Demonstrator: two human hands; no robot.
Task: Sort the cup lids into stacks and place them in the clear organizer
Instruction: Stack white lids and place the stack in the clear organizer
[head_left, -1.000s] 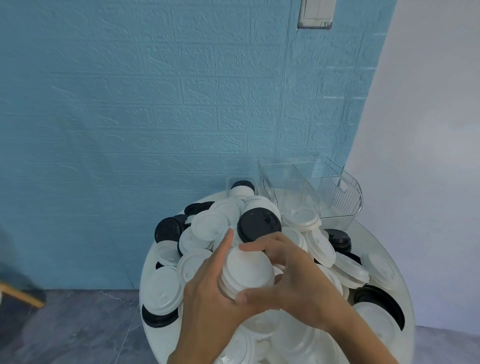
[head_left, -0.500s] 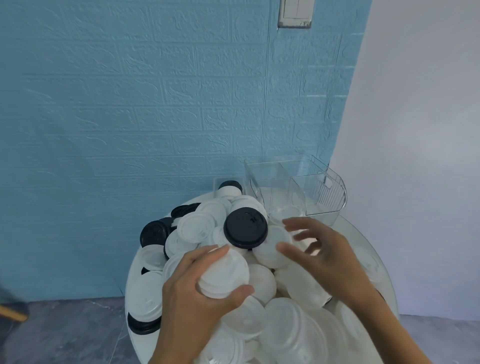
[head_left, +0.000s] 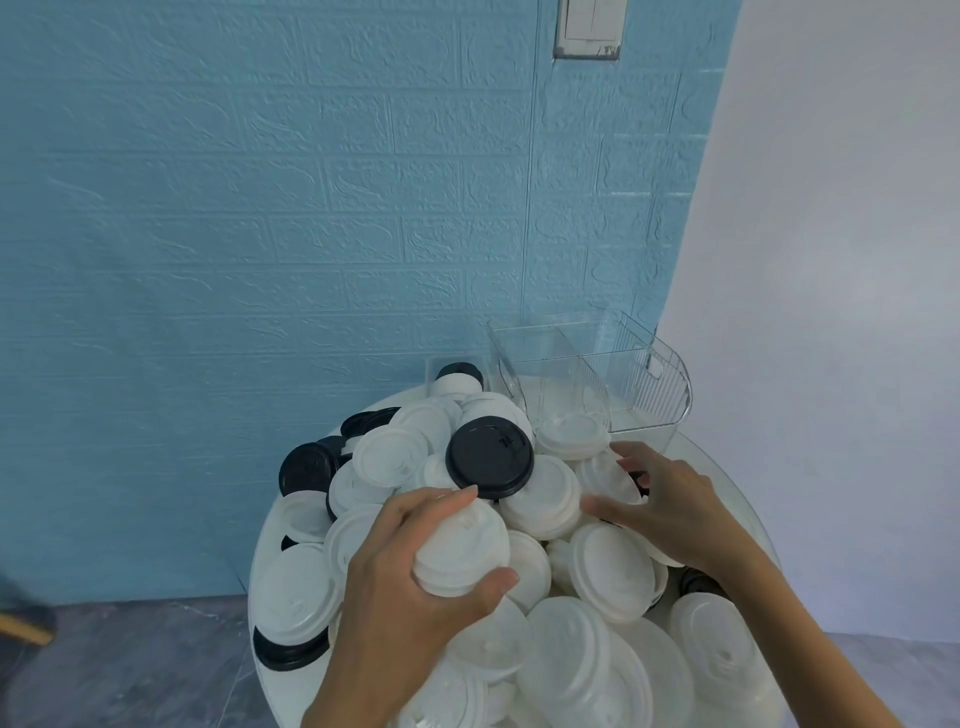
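Left hand (head_left: 410, 577) grips a short stack of white round plastic cup lids (head_left: 462, 545), thumb under, fingers over the top so the stack stays nested.
Right hand (head_left: 670, 509), fingers spread and holding nothing, reaches into the heap of loose white and black lids (head_left: 571, 597), likely for another match. Clear plastic divided organizer (head_left: 623, 384) waits behind the heap.

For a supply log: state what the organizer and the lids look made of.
Clear organizer: seemingly rigid transparent plastic, glossy, ribbed walls. White lid stack gripped by left hand: thin moulded plastic, matte, probably. Black lid: similar plastic, slight sheen.
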